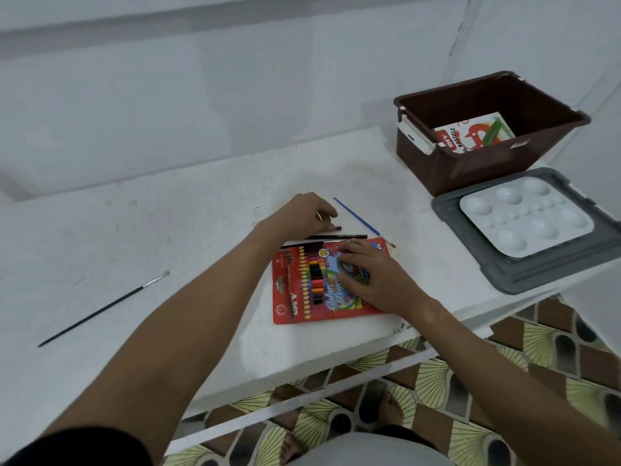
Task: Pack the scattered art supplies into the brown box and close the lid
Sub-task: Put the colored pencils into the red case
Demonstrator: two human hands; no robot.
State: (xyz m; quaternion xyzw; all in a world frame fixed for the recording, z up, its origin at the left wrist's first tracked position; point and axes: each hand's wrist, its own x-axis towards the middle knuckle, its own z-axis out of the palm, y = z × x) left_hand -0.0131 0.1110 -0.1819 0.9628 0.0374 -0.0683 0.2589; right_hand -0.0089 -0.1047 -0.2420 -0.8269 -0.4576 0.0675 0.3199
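A red pack of colour pencils (304, 287) lies flat near the table's front edge. My right hand (373, 274) rests on it with fingers spread. My left hand (307, 213) sits just behind the pack, its fingers curled over the end of a dark brush (349, 236) lying along the pack's far edge. A thin blue brush (361, 220) lies to the right of that hand. A long dark brush (100, 309) lies far left. The brown box (447, 169) stands open at the back right with a pastel pack (470, 132) inside. Its grey lid (524, 274) lies in front, carrying a white palette (524, 220).
The white table (168, 230) runs along a pale wall. Its front edge cuts diagonally from lower left to right. Below it are a patterned floor (504, 381) and my bare feet (389, 412).
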